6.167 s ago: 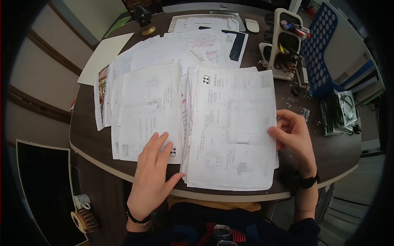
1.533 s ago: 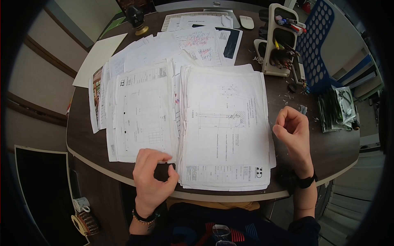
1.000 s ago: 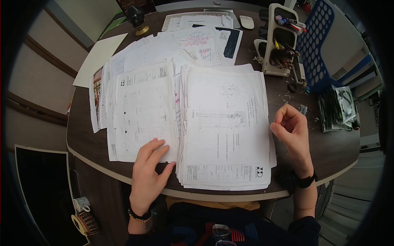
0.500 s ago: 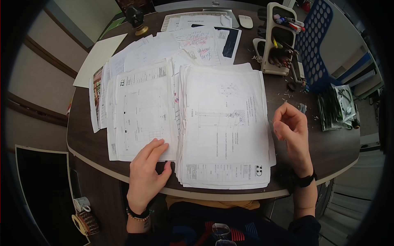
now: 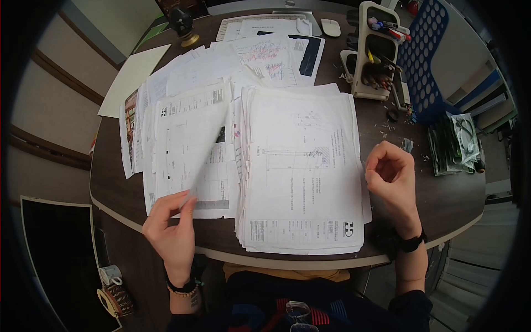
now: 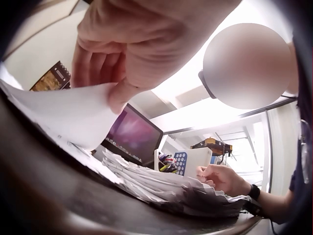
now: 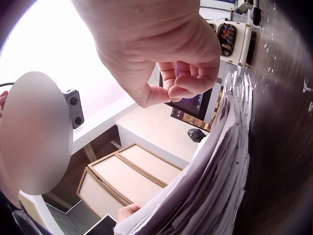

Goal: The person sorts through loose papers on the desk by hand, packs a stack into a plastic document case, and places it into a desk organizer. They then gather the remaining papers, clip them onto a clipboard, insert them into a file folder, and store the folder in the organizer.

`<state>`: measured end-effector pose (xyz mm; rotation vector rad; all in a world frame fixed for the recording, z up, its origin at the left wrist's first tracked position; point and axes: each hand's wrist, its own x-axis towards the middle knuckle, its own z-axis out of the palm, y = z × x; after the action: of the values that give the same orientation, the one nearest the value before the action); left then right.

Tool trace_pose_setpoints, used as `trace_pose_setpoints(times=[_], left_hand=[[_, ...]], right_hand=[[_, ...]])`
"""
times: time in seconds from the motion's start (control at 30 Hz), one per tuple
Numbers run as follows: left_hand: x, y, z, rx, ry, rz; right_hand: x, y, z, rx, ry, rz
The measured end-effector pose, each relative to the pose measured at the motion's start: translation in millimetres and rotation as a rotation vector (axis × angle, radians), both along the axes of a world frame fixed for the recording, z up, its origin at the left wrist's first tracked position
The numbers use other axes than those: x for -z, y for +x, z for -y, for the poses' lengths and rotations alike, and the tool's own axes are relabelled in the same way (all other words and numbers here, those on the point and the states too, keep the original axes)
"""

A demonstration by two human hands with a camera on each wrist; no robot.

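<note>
My left hand [image 5: 171,228] pinches the near right corner of a printed sheet [image 5: 188,133] between thumb and fingers. That corner is raised and bent leftward, baring another printed page [image 5: 213,191] of the left paper stack. In the left wrist view the sheet [image 6: 73,110] curves up to the thumb. The right paper stack [image 5: 301,193] lies flat, with a line drawing and text on its top page. Just right of it is my right hand [image 5: 394,180], its fingers loosely curled toward the thumb. The right wrist view shows nothing between its fingertips [image 7: 181,92].
More loose papers [image 5: 193,69] spread behind both stacks. At the back right stand a pen organizer [image 5: 379,50] and a blue perforated rack [image 5: 426,61], with packets [image 5: 456,146] nearer. A mouse [image 5: 331,27] and a keyboard [image 5: 229,26] sit at the back. The desk edge [image 5: 276,262] runs in front.
My left hand has gone from lying over the left stack to pinching its top sheet, and has drawn that corner up and left. The right hand has stayed nearly in place.
</note>
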<state>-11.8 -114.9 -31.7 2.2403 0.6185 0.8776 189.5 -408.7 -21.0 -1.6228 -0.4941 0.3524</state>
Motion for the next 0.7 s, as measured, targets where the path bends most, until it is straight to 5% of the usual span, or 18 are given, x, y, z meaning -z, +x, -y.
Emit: trace_pose_setpoints(times=[0.13,0.4,0.47,0.57,0.7], left_hand=[[-28.1,1.1,25.5,0.081,0.342,0.201],[-41.4,9.7,96.5,0.895,0.384,0.031],[-26.0,13.0,111.1,0.963,0.348,-0.033],[-25.3,20.8,106.4,1.074,0.342,-0.151],[-33.3,12.4,82.1,0.983,0.133,-0.199]], right_hand=[[-1.5,-1.0,2.1,-0.115,0.102,-0.145],[-9.9,-10.5,-6.2,-0.493,0.237,-0.430],[-6.4,-13.3,-7.9,-0.447,0.262,-0.429],[-5.6,-12.2,-10.0,-0.190,-0.070,-0.357],[-9.6,-9.6,-10.3,-0.088,-0.090,-0.298]])
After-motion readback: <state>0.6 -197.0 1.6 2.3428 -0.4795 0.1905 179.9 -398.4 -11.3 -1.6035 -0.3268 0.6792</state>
